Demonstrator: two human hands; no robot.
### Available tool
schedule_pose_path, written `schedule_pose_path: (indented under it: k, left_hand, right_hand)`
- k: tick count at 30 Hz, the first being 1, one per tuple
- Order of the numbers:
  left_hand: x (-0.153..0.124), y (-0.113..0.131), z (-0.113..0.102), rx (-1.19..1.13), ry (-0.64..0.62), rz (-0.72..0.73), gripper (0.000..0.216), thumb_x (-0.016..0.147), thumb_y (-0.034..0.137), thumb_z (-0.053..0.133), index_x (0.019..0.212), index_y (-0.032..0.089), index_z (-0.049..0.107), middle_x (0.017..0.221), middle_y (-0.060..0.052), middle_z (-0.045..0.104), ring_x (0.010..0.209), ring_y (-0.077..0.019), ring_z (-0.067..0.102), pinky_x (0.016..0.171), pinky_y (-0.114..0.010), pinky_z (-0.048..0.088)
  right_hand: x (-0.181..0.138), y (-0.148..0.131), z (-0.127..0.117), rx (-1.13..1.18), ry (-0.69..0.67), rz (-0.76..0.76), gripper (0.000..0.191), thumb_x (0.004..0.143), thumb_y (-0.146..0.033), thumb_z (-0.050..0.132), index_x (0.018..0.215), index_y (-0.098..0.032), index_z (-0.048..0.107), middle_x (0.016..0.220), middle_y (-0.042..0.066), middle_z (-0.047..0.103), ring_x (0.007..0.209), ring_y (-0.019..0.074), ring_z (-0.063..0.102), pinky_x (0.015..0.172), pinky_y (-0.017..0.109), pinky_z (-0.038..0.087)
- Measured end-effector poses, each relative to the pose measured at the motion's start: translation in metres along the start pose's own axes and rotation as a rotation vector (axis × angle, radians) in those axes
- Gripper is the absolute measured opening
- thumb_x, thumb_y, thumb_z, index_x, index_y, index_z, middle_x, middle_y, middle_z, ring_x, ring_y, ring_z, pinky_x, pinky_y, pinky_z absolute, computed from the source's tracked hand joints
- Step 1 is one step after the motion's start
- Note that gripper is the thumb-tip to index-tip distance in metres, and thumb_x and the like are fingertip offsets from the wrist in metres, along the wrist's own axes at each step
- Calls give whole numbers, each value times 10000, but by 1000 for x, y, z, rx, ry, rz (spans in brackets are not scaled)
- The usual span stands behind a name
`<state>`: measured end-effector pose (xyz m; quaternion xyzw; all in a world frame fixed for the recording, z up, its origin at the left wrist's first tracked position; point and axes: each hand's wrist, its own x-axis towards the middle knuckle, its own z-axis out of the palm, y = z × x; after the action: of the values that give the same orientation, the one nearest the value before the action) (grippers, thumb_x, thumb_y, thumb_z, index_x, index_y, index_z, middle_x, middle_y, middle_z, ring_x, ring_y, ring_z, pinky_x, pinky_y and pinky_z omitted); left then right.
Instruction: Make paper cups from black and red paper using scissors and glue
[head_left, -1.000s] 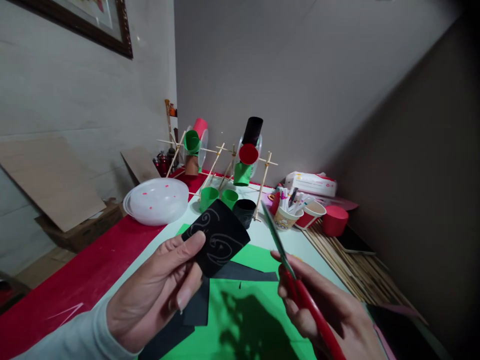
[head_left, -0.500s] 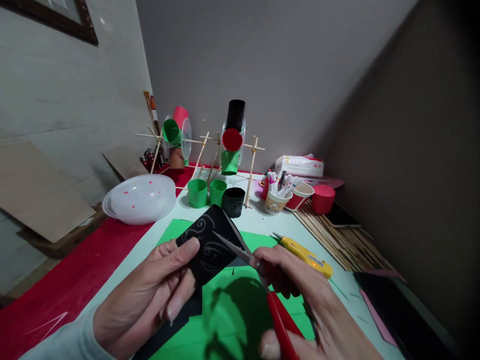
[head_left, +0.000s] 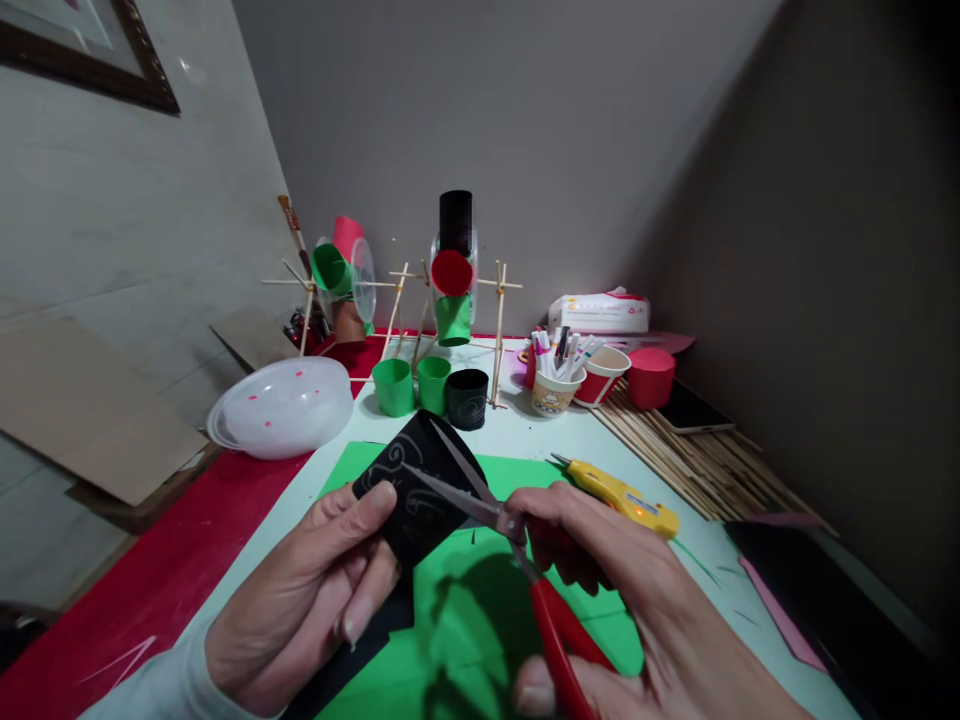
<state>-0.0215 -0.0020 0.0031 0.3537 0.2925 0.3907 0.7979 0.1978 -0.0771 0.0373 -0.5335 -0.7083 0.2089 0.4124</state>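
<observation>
My left hand [head_left: 319,585] pinches a black paper cup [head_left: 420,510] with pale swirl patterns, tilted with its rim toward the upper right. In my right hand [head_left: 607,580] are red-handled scissors [head_left: 555,630], fingers through the loops. Their blades are apart at the cup's rim, one over the patterned outside, the other by the opening. Below both hands lies green paper [head_left: 450,640], with black paper [head_left: 367,640] partly under my left hand. A yellow glue gun [head_left: 622,495] rests just beyond my right hand.
Two green cups [head_left: 393,388] and another black cup [head_left: 468,400] stand before stick frames [head_left: 499,330] bearing coloured cups. A cup of markers [head_left: 556,390], a red cup [head_left: 651,378] and wooden sticks [head_left: 667,450] are at right; a translucent bowl [head_left: 289,405] is at left.
The scissor blades have spread wider, one now showing across the cup's opening. My view has shifted slightly; the left hand keeps its hold on the cup.
</observation>
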Motion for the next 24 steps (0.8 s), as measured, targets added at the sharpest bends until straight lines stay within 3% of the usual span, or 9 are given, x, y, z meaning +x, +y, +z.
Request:
schedule_pose_path:
  k: [10,15,19,22,24]
  left_hand:
    - [0,5,5,-37,27,-24,298,760,416,852,649,189,694,307,78,432,323,-32,190,360,-140,270]
    - [1,6,8,-54,135,15,334,643,368,936,580,190,660,368,60,499,347,-46,361,376,-132,378]
    - [-1,6,15,48,244,76,276,564,322,976,626,198,738,532,-7,686,524,-120,632,511,-159,531]
    - [-2,2,16,210,237,138,298,597,366,957,817,205,838,777,-55,807,705,-162,720,683,-185,593]
    - [-5,-3,11,402,273,216,313,624,399,935,876,231,856,901,-56,829,783,-192,733,717,-199,596]
  right_hand:
    - [-7,10,-3,-29,12,-43,522,697,-388,855,1177,-330,658,1066,31,746,874,244,731,705,287,592]
    - [-3,12,-7,244,-73,229,238,873,-433,696,1075,-324,631,879,6,659,755,197,647,641,269,552]
    - [3,17,-1,530,-72,398,329,878,-507,715,1079,-283,582,871,-2,606,746,165,594,640,250,508]
    - [3,18,9,715,4,422,374,858,-503,753,1085,-261,582,876,-15,616,742,140,573,644,239,470]
    - [0,16,13,800,34,446,382,868,-503,748,1104,-253,581,906,-11,642,762,141,593,663,246,468]
